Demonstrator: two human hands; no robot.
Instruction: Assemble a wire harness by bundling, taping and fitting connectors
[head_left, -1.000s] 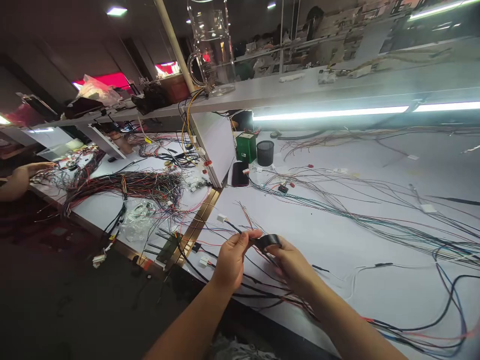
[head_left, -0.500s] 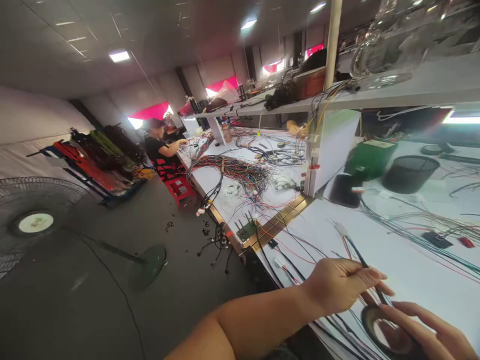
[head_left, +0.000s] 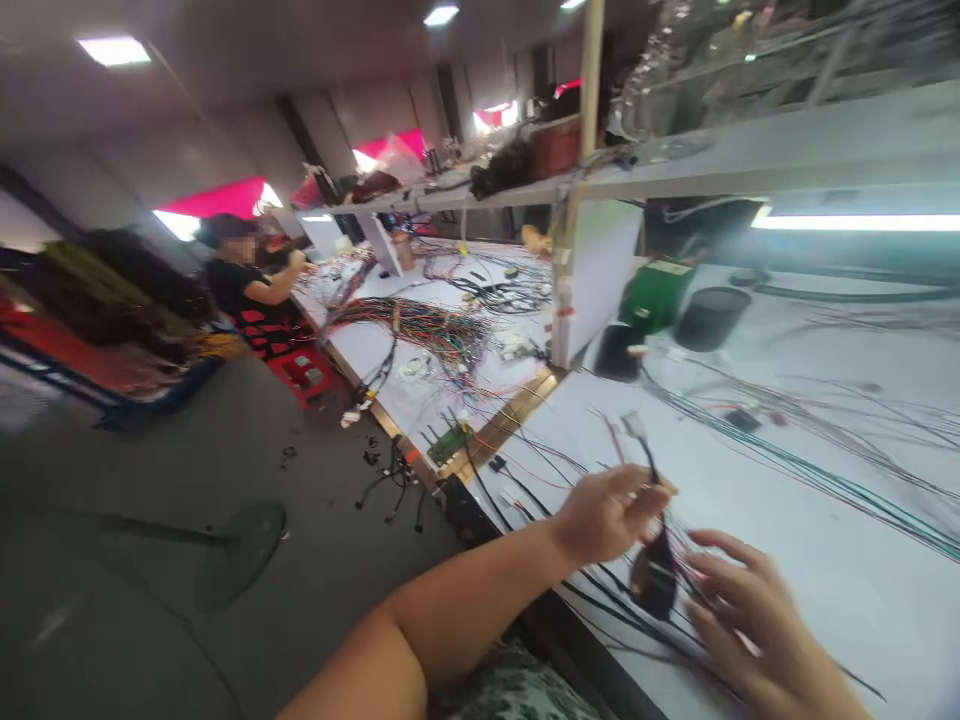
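My left hand is closed in a pinch on a wire bundle, partly wrapped dark, with a white connector at its upper end. Just below those fingers hangs a roll of black tape, seen nearly edge-on and blurred. My right hand is to the right of the roll with its fingers spread apart, and nothing shows gripped in it. Loose wires run down between the two hands.
Teal cables cross the white worktop at right. Behind them stand a green box and a dark round container. A big wire harness covers the farther table. A co-worker sits at far left. A shelf overhangs the bench.
My right hand has come off the tape roll and opened. The roll has turned edge-on and hangs under my left hand, which keeps its pinch. The view has swung right.
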